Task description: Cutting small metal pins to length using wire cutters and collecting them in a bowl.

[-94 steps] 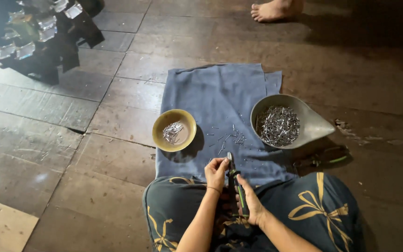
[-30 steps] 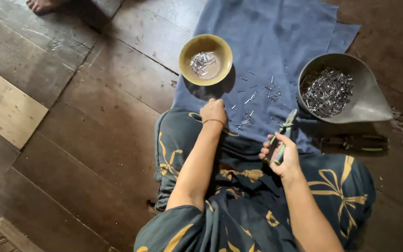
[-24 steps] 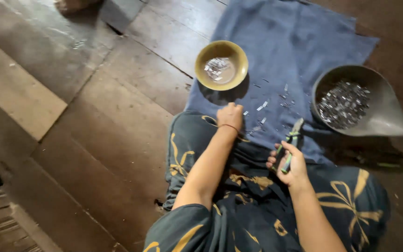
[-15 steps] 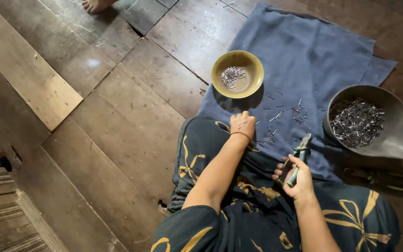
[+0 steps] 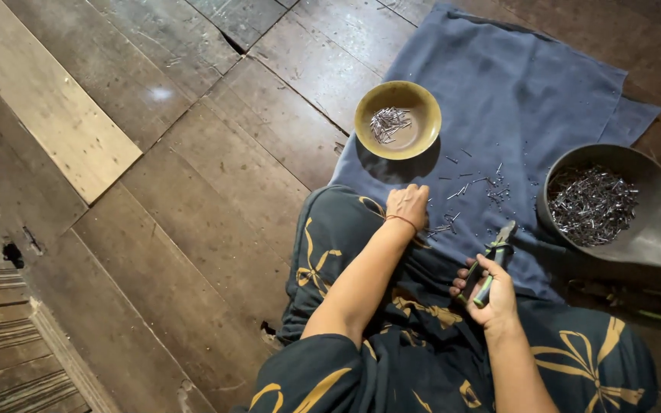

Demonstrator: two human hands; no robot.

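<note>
Right hand [image 5: 493, 294] wrapped around green-handled pliers [image 5: 488, 261], left hand [image 5: 408, 206] curled over loose pins [image 5: 453, 223] on blue cloth [image 5: 529, 99]; best pinching one at a time.

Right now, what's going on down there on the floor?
A person sits on a wooden floor at the edge of a blue cloth. The right hand grips green-handled pliers; the left hand rests on the cloth by scattered metal bits. A yellow bowl and grey scoop-shaped pan both hold more metal pieces.
</note>
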